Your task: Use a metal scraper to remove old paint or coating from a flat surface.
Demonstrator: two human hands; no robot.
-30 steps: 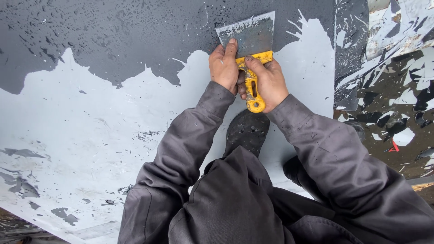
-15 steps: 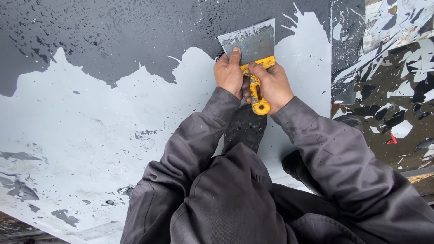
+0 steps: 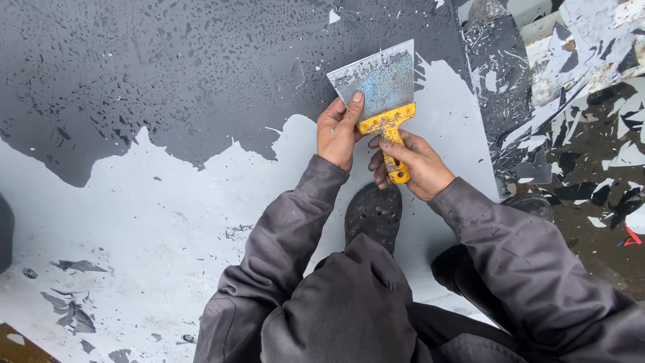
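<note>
We hold a wide scraper (image 3: 381,101) with both hands over a painted panel (image 3: 134,222) lying flat before us. Our right hand (image 3: 411,163) is wrapped tight around the yellow handle, fingers curled over it. Our left hand (image 3: 338,129) grips the near left edge of the metal blade, its thumb laid flat up along the blade's face. The scraper's long axis runs from the handle end near our right wrist up and slightly left — away from us — so the broad blade edge points toward the dark wet coating (image 3: 168,67) at the far side of the panel. The blade sits just at the border where dark coating meets the bared pale grey surface. Our dark shoe (image 3: 373,214) rests on the pale area just below the hands. Peeled paint flakes (image 3: 578,128) litter the ground to the right.
</note>
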